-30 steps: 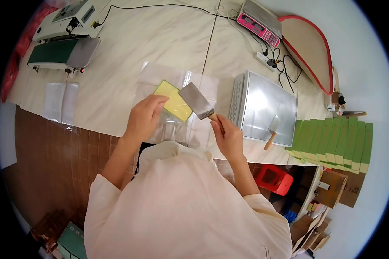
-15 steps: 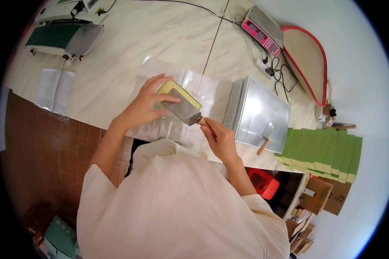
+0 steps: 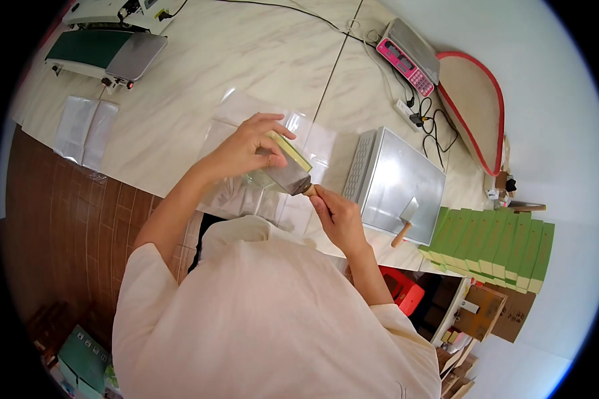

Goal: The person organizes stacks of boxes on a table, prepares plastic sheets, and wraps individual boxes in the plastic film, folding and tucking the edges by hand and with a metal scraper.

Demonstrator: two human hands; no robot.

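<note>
My right hand (image 3: 339, 214) is closed round the wooden handle of a wide metal scraper (image 3: 289, 178). The blade lies against a flat yellow piece with a green edge (image 3: 294, 151), partly hidden by blade and fingers. My left hand (image 3: 254, 145) bends its fingers over the far end of that piece and the blade, thumb and fingertips touching them. Beneath both hands, clear plastic film (image 3: 319, 143) is spread on the marbled table (image 3: 199, 60).
Right of my hands is a metal box (image 3: 406, 179) with a small wooden-handled spatula (image 3: 406, 221) on it. Beyond are a pink-fronted scale (image 3: 406, 63), a red-rimmed tray (image 3: 472, 106) and green boxes (image 3: 492, 246). A machine (image 3: 106, 50) and plastic bags (image 3: 85, 132) are at left.
The scraper blade has moved left onto the yellow piece, which has turned and now tilts. My left hand has closed in over the piece and blade. The view has shifted slightly.
</note>
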